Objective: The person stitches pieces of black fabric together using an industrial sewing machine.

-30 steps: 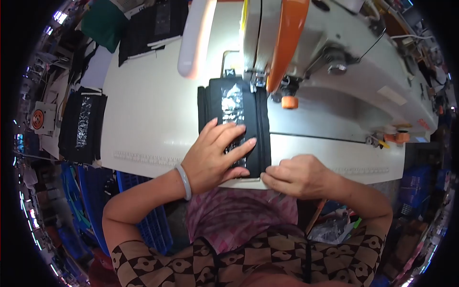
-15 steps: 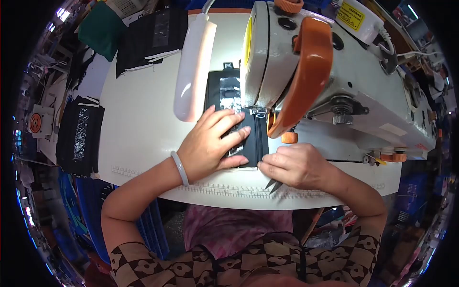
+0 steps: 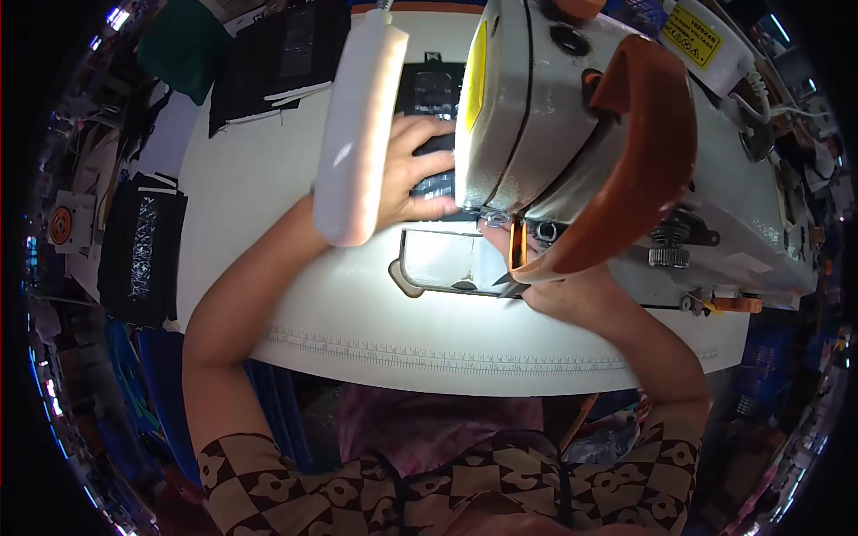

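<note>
My left hand (image 3: pixel 411 179) lies with fingers spread on a black fabric piece (image 3: pixel 433 87) that has a clear plastic strip. This piece sits left of the sewing machine head (image 3: pixel 514 107), its near end by the presser foot (image 3: pixel 494 217). The lamp covers part of my left wrist. My right hand (image 3: pixel 567 293) is at the near side of the needle area, fingertips close to the presser foot, partly hidden behind the orange guard (image 3: pixel 657 161). Dark pointed blades of small scissors (image 3: pixel 508 288) stick out from its curled fingers; their handles are hidden.
A lit white lamp (image 3: pixel 357 143) hangs left of the machine. Black fabric pieces lie at the back left (image 3: pixel 290 58) and left edge (image 3: pixel 143 255). A cover plate (image 3: pixel 447 259) is set in the white table (image 3: pixel 295 295), with a printed ruler (image 3: pixel 429 359) along the front.
Both hands have moved away from me, and the black fabric piece has slid the same way past the presser foot. The cover plate it lay over now shows. The scissors moved with my right hand.
</note>
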### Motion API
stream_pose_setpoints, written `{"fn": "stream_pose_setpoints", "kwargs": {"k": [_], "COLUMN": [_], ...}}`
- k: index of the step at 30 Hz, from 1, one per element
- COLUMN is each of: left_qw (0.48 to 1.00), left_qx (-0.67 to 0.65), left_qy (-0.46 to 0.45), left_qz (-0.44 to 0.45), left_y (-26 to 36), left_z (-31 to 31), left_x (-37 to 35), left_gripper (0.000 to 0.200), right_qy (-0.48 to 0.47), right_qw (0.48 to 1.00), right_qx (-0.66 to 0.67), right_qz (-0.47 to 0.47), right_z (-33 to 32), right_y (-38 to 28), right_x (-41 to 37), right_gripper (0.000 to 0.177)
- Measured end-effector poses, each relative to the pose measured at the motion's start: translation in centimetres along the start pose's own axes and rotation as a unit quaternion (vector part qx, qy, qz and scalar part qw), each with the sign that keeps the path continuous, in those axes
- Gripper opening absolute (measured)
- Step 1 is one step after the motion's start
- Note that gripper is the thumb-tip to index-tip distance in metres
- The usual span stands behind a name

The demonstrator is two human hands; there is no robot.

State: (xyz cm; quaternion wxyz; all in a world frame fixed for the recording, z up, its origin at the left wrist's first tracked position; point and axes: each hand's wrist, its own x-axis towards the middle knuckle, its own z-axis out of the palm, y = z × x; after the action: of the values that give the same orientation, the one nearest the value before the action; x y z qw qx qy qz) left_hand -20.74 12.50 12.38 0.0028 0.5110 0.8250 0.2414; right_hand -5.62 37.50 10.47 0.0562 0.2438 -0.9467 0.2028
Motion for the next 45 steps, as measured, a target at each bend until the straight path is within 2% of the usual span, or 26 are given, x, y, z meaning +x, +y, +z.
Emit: {"fn": "stream_pose_setpoints", "kwargs": {"k": [1, 3, 5, 10, 13, 14, 15, 17, 18, 20, 22, 25, 28, 32, 33, 36, 41, 45], "left_qw": [1.0, 1.0, 1.0, 0.999, 0.981, 0.954, 0.954, 0.992, 0.995, 0.997, 0.998, 0.999, 0.999, 1.0, 1.0, 0.999, 1.0, 1.0], "left_qx": [-0.002, -0.004, -0.005, 0.032, 0.1, 0.148, 0.151, 0.021, -0.046, -0.046, -0.043, -0.035, -0.029, -0.005, 0.012, 0.02, -0.004, 0.0], "left_qy": [0.001, 0.0, 0.003, 0.009, -0.077, -0.143, -0.147, -0.023, 0.041, 0.043, 0.048, 0.034, 0.022, 0.014, 0.015, 0.011, -0.005, -0.021], "left_qz": [0.003, 0.005, 0.003, -0.042, -0.146, -0.216, -0.213, -0.123, -0.078, -0.052, -0.002, 0.011, 0.01, 0.001, 0.015, 0.023, 0.017, 0.007], "left_y": [-0.3, -0.8, -1.0, -0.1, 3.5, 4.8, 5.6, 6.5, 6.6, 6.4, 6.1, 5.7, 6.2, 6.8, 6.8, 6.5, 5.2, 3.3], "left_z": [-0.1, -0.1, -0.1, -0.4, -1.7, -1.9, -1.4, 0.4, 0.9, 1.2, 1.4, 1.7, 1.6, 1.6, 1.7, 1.5, 1.4, 1.5], "left_x": [0.3, 0.8, 1.0, 0.0, -1.4, -2.0, -2.8, -4.6, -5.1, -5.1, -5.1, -5.0, -5.0, -5.2, -5.1, -4.8, -3.9, -2.6], "left_gripper": [0.051, 0.05, 0.05, 0.048, 0.044, 0.041, 0.041, 0.039, 0.038, 0.037, 0.035, 0.036, 0.037, 0.037, 0.037, 0.037, 0.034, 0.031], "right_qy": [-0.001, -0.093, -0.138, -0.07, -0.004, -0.015, -0.026, -0.035, -0.004, 0.057, 0.072, 0.104, 0.122, 0.112, 0.112, 0.101, 0.085, 0.036], "right_qw": [1.0, 0.993, 0.985, 0.995, 0.999, 0.999, 0.998, 0.998, 0.999, 0.997, 0.995, 0.987, 0.971, 0.964, 0.965, 0.988, 0.992, 0.999], "right_qx": [-0.001, 0.009, 0.012, -0.013, -0.02, -0.033, -0.045, -0.058, -0.04, -0.003, 0.025, 0.08, -0.016, -0.061, -0.06, 0.039, 0.018, -0.001], "right_qz": [-0.002, 0.068, 0.103, 0.064, 0.032, 0.026, 0.018, 0.013, -0.007, -0.051, -0.067, -0.098, -0.206, -0.232, -0.231, -0.113, -0.094, -0.025], "right_z": [-0.2, -0.8, -1.2, -1.0, -0.5, -0.8, -1.1, -1.2, -1.1, -1.0, -0.7, -0.1, 0.2, -0.1, -0.1, -0.1, -0.7, -0.9], "right_y": [-0.1, -0.4, -0.4, -0.4, -0.3, -0.5, -0.6, -0.6, -0.5, -0.1, -0.3, -0.5, -0.2, -0.6, -0.5, -0.1, -1.1, -0.8], "right_x": [0.1, 0.4, 0.4, 0.3, 0.1, 0.1, 0.1, 0.2, 0.3, 0.4, 0.5, 1.0, 1.9, 1.6, 1.3, 0.1, 0.3, 0.7], "right_gripper": [0.061, 0.064, 0.065, 0.063, 0.059, 0.055, 0.052, 0.048, 0.045, 0.039, 0.036, 0.03, 0.024, 0.022, 0.022, 0.025, 0.029, 0.034]}}
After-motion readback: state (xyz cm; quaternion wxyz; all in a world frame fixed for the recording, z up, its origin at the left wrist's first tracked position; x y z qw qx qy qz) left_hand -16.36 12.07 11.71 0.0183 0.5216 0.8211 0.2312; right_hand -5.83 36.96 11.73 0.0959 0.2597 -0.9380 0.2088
